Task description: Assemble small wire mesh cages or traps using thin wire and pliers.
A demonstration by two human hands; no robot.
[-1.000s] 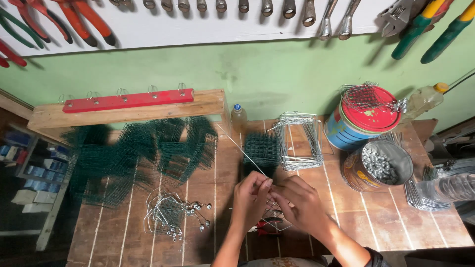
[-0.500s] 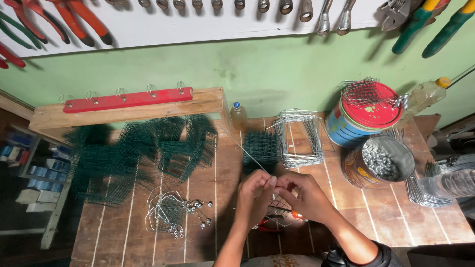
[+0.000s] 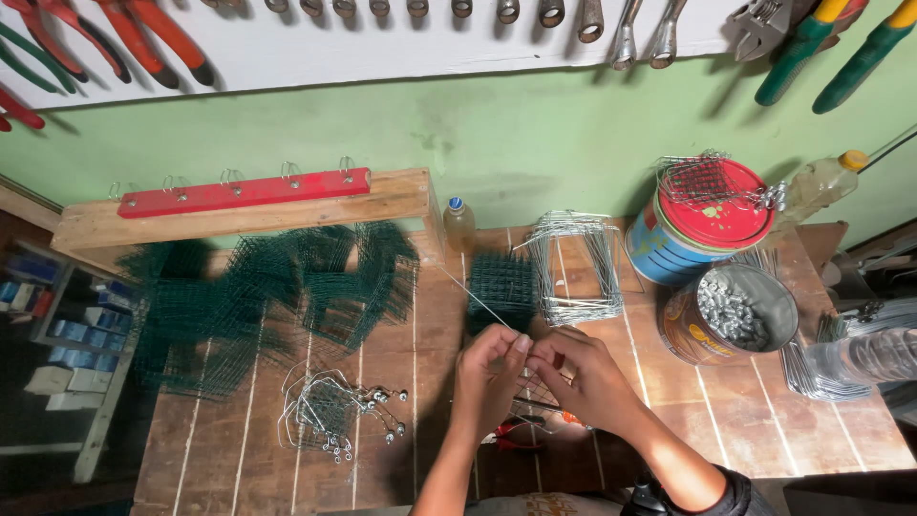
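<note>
Low in the middle of the frame, the left hand (image 3: 489,368) and right hand (image 3: 583,377) pinch a thin steel wire (image 3: 475,299) that slants toward the upper left over the wooden worktop (image 3: 229,449). It looks light, springy and slippery; best gripped near its end.

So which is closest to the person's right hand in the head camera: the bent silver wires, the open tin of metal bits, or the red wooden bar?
From the right hand:
1. Bent silver wires, just beyond the hand, mid-bench.
2. Open tin of metal bits, off to the right.
3. Red wooden bar, far back on the left, by the green wall.
</note>
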